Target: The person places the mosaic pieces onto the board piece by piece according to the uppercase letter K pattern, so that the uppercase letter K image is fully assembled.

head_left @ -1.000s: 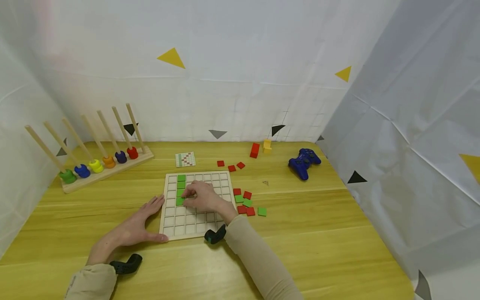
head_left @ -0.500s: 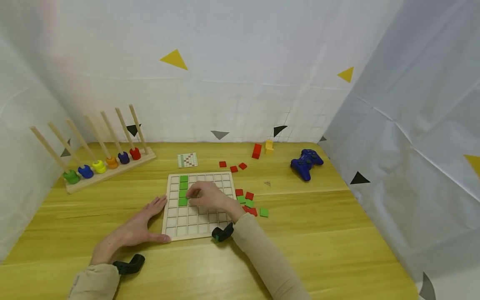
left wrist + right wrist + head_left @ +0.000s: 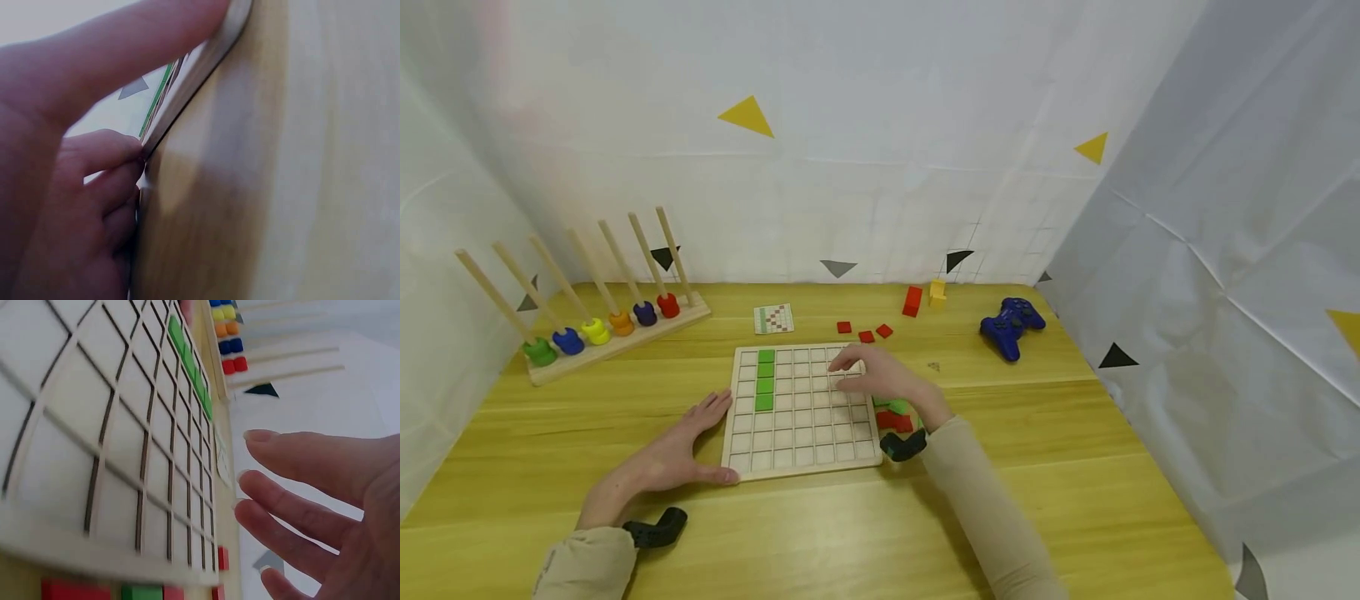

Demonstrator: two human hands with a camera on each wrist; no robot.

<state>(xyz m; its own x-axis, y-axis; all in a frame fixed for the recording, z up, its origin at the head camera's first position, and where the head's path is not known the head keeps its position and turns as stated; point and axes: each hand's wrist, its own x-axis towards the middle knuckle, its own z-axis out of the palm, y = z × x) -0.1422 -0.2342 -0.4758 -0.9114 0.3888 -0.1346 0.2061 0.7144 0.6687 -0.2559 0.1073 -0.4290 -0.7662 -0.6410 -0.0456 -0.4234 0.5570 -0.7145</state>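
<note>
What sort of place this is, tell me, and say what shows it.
Probably an indoor play or recording booth: white, triangle-patterned sheeting rises behind and beside the wooden table, which holds a wooden grid board partly filled with green tiles.

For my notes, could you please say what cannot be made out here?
Head: loose green tiles, partly hidden by the right hand.
Head: squares on the pattern card, too small to count.
Left wrist: cells of the wooden grid board, seen edge-on.
Right wrist: nearest red tile, cut by the bottom edge.
</note>
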